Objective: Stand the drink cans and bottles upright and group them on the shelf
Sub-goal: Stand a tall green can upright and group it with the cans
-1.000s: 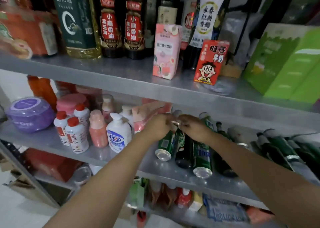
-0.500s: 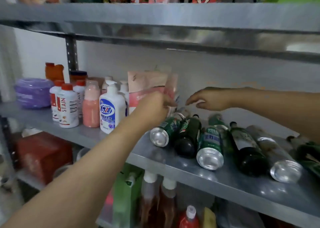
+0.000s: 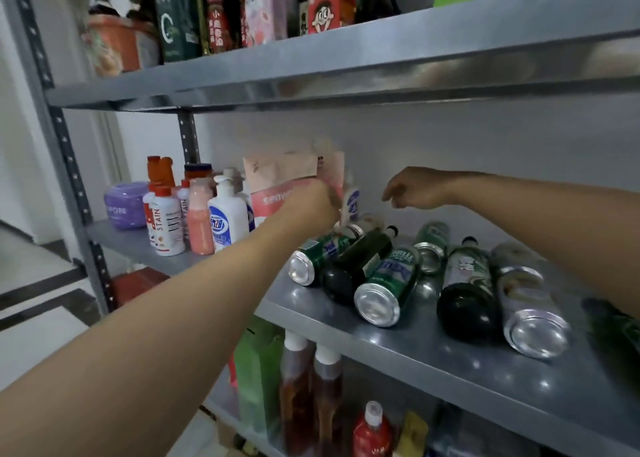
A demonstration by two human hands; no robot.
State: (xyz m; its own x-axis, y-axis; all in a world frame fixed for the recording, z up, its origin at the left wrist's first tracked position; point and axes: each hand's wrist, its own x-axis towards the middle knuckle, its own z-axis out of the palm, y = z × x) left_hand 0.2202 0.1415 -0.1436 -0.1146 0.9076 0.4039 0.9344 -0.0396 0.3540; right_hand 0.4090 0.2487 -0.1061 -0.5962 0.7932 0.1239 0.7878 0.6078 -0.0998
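Note:
Several drink cans and bottles lie on their sides on the grey metal shelf (image 3: 450,370), bases toward me: a green can (image 3: 311,259), a dark bottle (image 3: 356,266), a second green can (image 3: 388,286), a dark green bottle (image 3: 467,290) and a silver can (image 3: 526,300). Another green can (image 3: 429,245) lies behind them. My left hand (image 3: 311,203) is curled against a pink pouch (image 3: 277,179) and seems to grip a small white bottle (image 3: 351,203), which is blurred. My right hand (image 3: 412,189) hovers above the cans with loosely curled fingers, holding nothing.
Upright cleaning bottles (image 3: 227,217) and a purple tub (image 3: 126,205) fill the shelf's left end. The upper shelf edge (image 3: 346,75) hangs low over the hands. Sauce bottles (image 3: 298,387) stand on the shelf below. A perforated post (image 3: 69,179) is at the left.
Both hands left the top of the leftmost green can. My left hand went up to the pink pouch, my right hand rose above the cans. The view dropped to shelf level.

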